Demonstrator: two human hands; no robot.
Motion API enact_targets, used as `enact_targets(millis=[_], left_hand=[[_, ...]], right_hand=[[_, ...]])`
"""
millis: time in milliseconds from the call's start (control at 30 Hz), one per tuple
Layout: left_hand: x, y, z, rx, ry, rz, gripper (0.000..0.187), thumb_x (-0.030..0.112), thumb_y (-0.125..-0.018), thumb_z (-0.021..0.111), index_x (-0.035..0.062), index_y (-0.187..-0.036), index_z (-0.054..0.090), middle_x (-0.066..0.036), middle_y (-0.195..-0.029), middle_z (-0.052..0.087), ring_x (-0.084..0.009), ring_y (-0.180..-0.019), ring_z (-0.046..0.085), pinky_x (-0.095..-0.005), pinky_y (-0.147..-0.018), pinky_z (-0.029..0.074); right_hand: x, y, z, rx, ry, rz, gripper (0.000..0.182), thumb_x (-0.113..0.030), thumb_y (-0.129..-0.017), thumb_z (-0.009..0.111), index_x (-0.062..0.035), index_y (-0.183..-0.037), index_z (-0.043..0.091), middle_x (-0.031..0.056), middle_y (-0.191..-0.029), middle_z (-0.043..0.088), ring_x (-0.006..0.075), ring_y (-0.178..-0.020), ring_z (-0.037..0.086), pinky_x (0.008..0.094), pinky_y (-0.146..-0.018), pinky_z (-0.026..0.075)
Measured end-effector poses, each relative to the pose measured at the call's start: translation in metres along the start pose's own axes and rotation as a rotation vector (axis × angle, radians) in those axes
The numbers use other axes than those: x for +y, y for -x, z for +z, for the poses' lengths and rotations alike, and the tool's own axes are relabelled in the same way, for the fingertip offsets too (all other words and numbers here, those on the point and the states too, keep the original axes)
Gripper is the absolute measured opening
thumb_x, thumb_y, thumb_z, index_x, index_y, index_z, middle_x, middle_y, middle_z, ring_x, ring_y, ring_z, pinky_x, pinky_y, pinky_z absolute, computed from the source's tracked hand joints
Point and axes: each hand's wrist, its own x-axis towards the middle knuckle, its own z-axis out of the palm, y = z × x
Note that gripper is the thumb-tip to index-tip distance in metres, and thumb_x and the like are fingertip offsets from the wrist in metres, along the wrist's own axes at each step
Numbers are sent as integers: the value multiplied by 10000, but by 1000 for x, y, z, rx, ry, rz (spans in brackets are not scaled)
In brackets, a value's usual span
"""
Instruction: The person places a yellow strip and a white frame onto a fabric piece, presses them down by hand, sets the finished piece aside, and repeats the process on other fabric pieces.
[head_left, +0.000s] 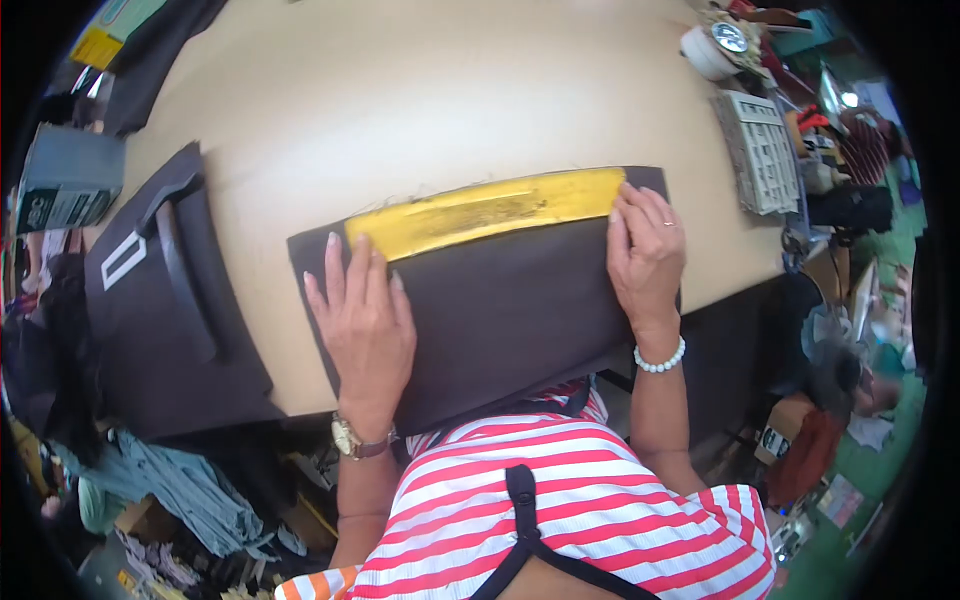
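Observation:
A dark fabric panel (500, 310) lies over the table's front edge. Along its far edge rests a yellow strip (480, 212) with dark smudges and a slot in it. My left hand (365, 325) lies flat on the panel, fingers spread, its fingertips at the strip's left end. At the other end, my right hand (648, 250) pinches the strip's right tip between thumb and fingers, over the panel's corner.
On the left lies another dark panel (165, 300) with a strap handle and a white rectangular frame. A grey box (70, 175) stands beyond it. At the right edge are a white slotted tray (762, 150) and a round white object (708, 52).

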Motion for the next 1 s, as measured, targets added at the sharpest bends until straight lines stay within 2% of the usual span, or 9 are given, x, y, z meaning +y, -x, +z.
enact_targets(millis=[67,233,300,400,433,500,667,867,1000], left_hand=[[-2,-4,1,-60,21,23,357,118,-881,562,-24,-1209,559,-184,-1317,503,-376,-1267,427,-563,-1055,281],[8,-10,5,-33,-157,168,451,161,-876,587,170,-1323,528,-282,-1179,499,-397,-1160,482,-554,-1007,347],[9,-11,4,-65,-157,173,454,163,-877,586,162,-1327,526,-283,-1182,499,-399,-1162,480,-555,-998,354],[9,-12,4,-75,-145,164,458,153,-874,592,149,-1327,526,-292,-1190,494,-410,-1170,471,-547,-983,372],[9,-11,4,-78,-136,156,458,149,-875,591,146,-1328,526,-295,-1193,492,-412,-1171,469,-543,-981,376],[11,-11,2,-75,-145,148,409,117,-915,529,119,-1324,521,-261,-1199,476,-397,-1165,470,-513,-983,374],[10,-11,2,-56,-121,155,401,107,-910,538,108,-1312,533,-286,-1203,480,-404,-1140,490,-465,-932,407],[11,-11,4,-60,-77,136,433,97,-876,577,112,-1307,536,-313,-1220,467,-427,-1166,471,-493,-937,409],[11,-12,1,-66,-112,152,410,98,-902,548,97,-1312,532,-299,-1218,477,-423,-1148,493,-459,-943,414]], right_hand=[[0,-4,-2,-34,13,-23,178,-129,-820,634,-19,-957,663,120,-1063,647,302,-1018,581,445,-917,426],[-8,-8,-2,-85,45,-28,219,-210,-820,662,-73,-991,655,94,-999,604,275,-976,570,454,-917,404],[0,-16,-12,-132,-81,6,183,-194,-815,664,-54,-935,666,111,-978,613,287,-932,581,416,-875,435],[43,-33,-17,0,-267,106,143,-149,-815,649,-32,-895,668,137,-935,626,305,-899,595,401,-814,467],[62,-39,-15,170,-136,84,129,-119,-817,631,-23,-893,669,154,-905,636,329,-864,607,404,-775,484],[97,-52,-25,231,-50,187,132,-113,-824,618,-18,-896,674,150,-901,641,329,-858,613,407,-782,486],[162,-96,-31,365,104,334,132,-128,-825,613,-54,-902,691,151,-913,650,341,-843,634,433,-740,503],[176,-122,-29,245,254,588,139,-123,-822,591,-93,-904,699,121,-944,659,336,-876,636,459,-764,509],[191,-129,-24,112,206,370,259,-72,-804,542,-103,-1021,679,121,-1038,620,325,-955,614,433,-823,499]])
